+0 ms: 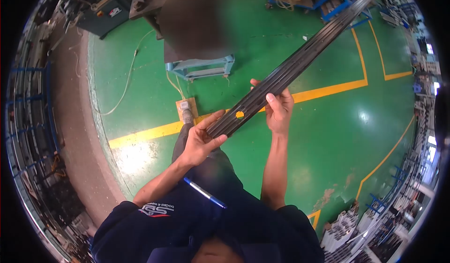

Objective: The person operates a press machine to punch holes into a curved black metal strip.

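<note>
A long dark ribbed profile bar (281,75) runs slantwise from my body up to the far right. Near its close end a hole (240,115) goes through it, and yellow floor line shows in the opening. My left hand (201,141) grips that close end, thumb on the near edge and fingers at the far edge. Farther along, my right hand (279,108) holds the bar from below with the thumb on top; some of its fingers are hidden underneath. A blue and silver pen (205,192) is at the front of my dark shirt.
A machine table on a light blue stand (199,68) is ahead, partly blurred. My foot (187,115) is beside its cables. Blue carts (323,3) stand far right, near the bar's end. Racks (33,118) line the left; profile stacks (342,228) lie lower right.
</note>
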A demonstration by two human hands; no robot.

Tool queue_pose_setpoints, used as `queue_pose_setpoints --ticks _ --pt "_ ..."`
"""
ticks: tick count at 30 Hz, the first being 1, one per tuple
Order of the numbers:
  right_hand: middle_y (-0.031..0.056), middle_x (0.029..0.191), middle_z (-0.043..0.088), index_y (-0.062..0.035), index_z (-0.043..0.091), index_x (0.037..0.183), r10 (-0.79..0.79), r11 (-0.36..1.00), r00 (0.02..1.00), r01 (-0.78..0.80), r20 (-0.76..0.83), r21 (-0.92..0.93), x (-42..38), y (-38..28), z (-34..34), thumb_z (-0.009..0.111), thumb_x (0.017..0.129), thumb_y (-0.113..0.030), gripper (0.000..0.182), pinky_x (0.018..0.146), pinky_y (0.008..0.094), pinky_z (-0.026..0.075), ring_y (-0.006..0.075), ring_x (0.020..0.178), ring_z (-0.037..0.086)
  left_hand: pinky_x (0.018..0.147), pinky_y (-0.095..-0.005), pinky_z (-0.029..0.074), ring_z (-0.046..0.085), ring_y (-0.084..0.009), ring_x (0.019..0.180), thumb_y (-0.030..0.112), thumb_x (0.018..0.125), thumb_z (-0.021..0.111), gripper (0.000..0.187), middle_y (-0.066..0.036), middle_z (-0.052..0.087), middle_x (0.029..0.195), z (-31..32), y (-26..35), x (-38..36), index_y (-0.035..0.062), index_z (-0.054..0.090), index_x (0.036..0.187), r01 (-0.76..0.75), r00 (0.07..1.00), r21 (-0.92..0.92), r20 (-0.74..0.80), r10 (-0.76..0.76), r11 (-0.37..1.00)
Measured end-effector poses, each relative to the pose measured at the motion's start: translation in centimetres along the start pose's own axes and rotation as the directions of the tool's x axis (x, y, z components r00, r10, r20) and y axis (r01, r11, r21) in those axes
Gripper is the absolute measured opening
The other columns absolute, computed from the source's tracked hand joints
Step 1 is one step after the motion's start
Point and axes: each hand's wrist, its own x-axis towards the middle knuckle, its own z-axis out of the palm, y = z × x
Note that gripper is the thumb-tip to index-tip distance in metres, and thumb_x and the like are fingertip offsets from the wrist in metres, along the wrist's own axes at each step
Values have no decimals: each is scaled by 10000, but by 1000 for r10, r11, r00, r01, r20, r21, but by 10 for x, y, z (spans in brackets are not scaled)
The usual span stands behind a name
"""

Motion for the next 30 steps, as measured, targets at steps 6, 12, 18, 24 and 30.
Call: queue_pose_setpoints --ticks 6,12,18,24,30 --pt "206 1054 631 64 520 1123 -249 965 966 253 65 -68 -43 -80 31 562 857 -5 279 887 436 571 382 1072 632 1024 -308 434 542 -168 1202 -97 845 653 660 -136 542 1353 35 23 -35 -21 366 1435 -128 958 34 264 114 991" --pt "172 1296 507 -28 312 1361 -216 975 971 209 -104 -75 -122 -121 83 562 869 30 554 902 407 548 282 1032 657 996 -384 462 575 -241 1155 -79 799 708 652 -178 564 1282 32 18 -66 -42 397 1371 -231 871 191 477 115 954" --pt "76 1080 585 -37 290 1336 -383 817 820 86 -425 -570 -238 -65 90 517 977 -86 428 699 301 486 135 812 592 1036 -426 429 460 -298 1287 36 793 763 733 -209 431 1406 36 -8 -92 -45 354 1396 -109 802 383 579 -146 917" --pt "74 1058 652 -17 432 1273 -336 823 676 -127 -656 -553 -436 -3 129 593 931 -64 381 790 324 505 160 927 628 1033 -421 427 503 -321 1253 71 890 642 678 -190 426 1429 71 -38 -117 20 279 1460 -24 546 216 820 -168 976" --pt "142 868 685 -42 620 1029 -238 505 217 -805 -947 -312 -620 57 193 780 757 -395 474 706 358 519 246 801 656 929 -431 471 576 -279 1059 456 954 551 624 -133 505 1269 147 -75 -177 64 349 1395 152 517 128 835 -189 980"
